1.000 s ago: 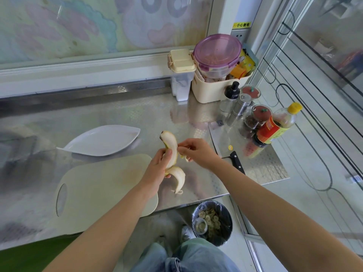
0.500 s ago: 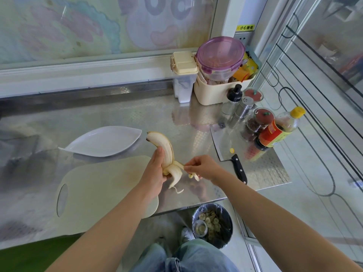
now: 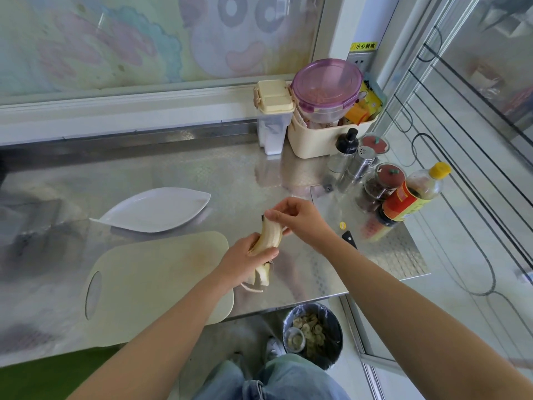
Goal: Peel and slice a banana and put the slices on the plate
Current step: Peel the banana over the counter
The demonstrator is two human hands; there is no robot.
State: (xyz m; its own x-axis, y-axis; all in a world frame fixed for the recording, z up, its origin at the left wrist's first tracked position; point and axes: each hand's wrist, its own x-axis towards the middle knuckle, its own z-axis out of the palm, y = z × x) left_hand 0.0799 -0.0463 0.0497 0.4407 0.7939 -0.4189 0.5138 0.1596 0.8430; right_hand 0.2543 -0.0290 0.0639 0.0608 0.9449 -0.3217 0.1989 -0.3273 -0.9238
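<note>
Banana (image 3: pixel 269 236) between both hands

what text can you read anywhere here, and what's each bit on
"小心触电": yellow warning sign.
Red and yellow label on the sauce bottle: too blurred to read.
Print on the yellow packet: unreadable.
Yellow sticker on the knife blade: too small to read.

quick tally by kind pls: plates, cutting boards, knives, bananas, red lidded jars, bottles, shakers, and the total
white plate: 1
cutting board: 1
knife: 1
banana: 1
red-lidded jars: 2
bottles: 2
steel shaker: 1
total: 9
</note>
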